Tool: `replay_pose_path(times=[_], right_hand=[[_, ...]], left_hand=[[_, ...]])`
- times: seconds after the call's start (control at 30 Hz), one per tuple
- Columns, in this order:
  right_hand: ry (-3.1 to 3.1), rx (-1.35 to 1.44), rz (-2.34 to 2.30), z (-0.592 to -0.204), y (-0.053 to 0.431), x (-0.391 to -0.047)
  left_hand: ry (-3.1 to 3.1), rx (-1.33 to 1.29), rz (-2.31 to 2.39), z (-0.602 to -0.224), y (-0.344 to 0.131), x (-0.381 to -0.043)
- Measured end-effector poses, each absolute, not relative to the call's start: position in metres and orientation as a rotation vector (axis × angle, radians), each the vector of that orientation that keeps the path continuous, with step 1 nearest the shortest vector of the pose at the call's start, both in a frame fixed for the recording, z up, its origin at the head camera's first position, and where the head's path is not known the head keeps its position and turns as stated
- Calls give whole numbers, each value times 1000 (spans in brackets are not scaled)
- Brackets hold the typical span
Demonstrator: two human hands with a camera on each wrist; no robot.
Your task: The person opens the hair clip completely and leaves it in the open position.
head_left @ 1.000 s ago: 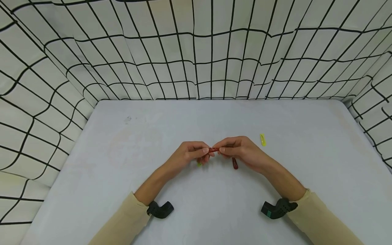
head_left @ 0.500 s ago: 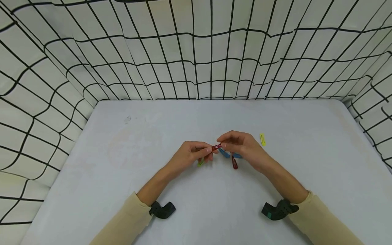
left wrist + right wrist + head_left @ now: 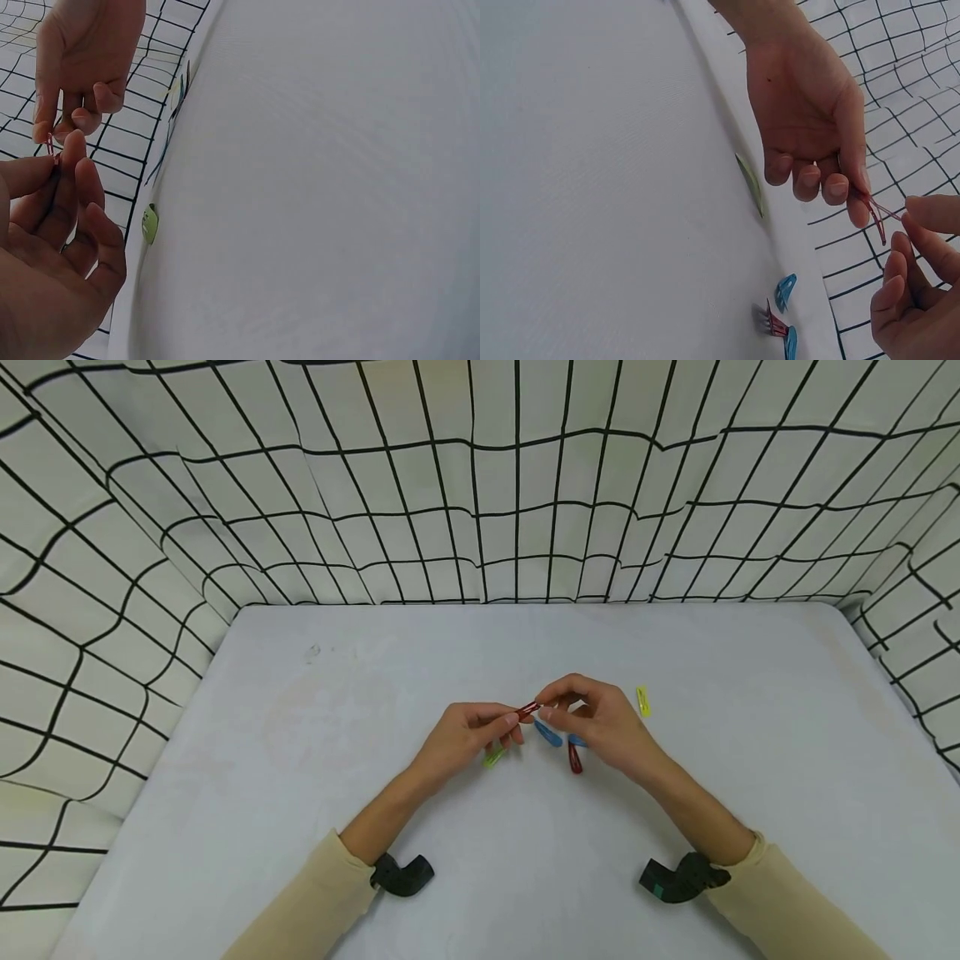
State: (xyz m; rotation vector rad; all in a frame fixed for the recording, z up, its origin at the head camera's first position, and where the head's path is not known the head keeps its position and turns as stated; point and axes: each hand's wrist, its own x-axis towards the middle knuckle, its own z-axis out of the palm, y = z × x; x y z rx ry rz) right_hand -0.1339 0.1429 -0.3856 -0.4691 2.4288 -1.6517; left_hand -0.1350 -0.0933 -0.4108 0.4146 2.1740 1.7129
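Note:
My left hand pinches a red snap hair clip between thumb and index finger, above the table. In the right wrist view the red clip is spread into two prongs. My right hand pinches the tip of one prong with thumb and index finger. On the table below lie a green hair clip, partly behind my left fingers, and a blue hair clip. Another blue clip is partly hidden by my right hand, beside a second red clip.
A yellow hair clip lies on the white table, beyond my right hand. Black wire grid stands along the table's back and sides. A dark device is strapped to each wrist.
Both hands have risen slightly away from me. The right hand has drawn back from the held clip, which now tilts up to the right and shows more. The blue clips have come into view.

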Motion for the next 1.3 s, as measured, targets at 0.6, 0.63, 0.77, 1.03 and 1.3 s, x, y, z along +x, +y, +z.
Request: replay_pose_path(times=[0.6,0.63,0.77,1.03,1.3], right_hand=[[2612,-468,-1537,-389,142,-133],[2612,-466,-1538,-389,143,-133],[2607,-451,-1561,-389,144,-133],[2620,-394,-1641,-387,146,-131],[2656,-349,-1640,-389,152,-133]], left_hand=[[2138,455,1728,-413,-88,-132],[2139,456,1725,-413,-88,-132],[2165,459,1714,-412,-87,-132],[2312,496,1671,-409,-80,-134],[2391,496,1702,-411,-73,-134]])
